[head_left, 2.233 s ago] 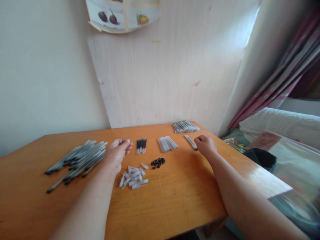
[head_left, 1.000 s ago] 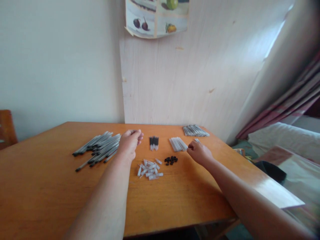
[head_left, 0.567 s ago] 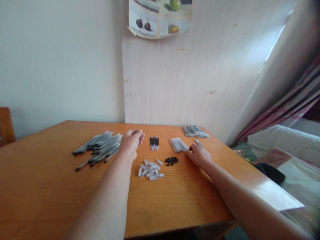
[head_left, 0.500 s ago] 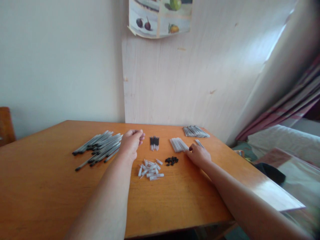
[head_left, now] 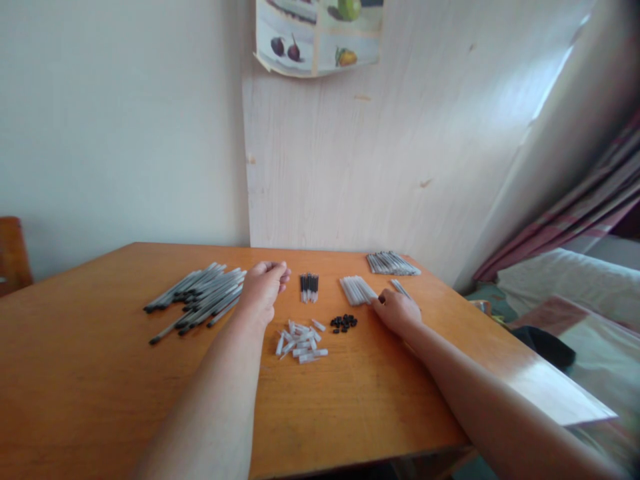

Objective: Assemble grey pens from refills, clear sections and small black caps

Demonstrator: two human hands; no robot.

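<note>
Over the table, my left hand (head_left: 263,288) is closed in a pinch between a heap of grey, black-ended pens (head_left: 203,293) and a small row of black ink refills (head_left: 309,288). Whatever its fingers hold is too small or hidden to make out. On the right, my right hand (head_left: 395,310) rests low on the table, fingertips closed at the near end of the rightmost of the clear pen barrels (head_left: 356,291). Nearer to me lie small black plugs (head_left: 343,324) and a loose pile of translucent white caps (head_left: 301,341).
At the table's (head_left: 320,413) far right corner lies a neat stack of pens (head_left: 393,263). A couple of pens (head_left: 401,288) lie just behind my right hand. Beyond the right edge are a bed (head_left: 595,320) and a dark container (head_left: 543,347). A fruit picture (head_left: 320,40) hangs behind.
My right hand has moved left from the separate pens to the clear barrels and settled there. My left hand keeps its pinch. The view has swung left, then held nearly still.
</note>
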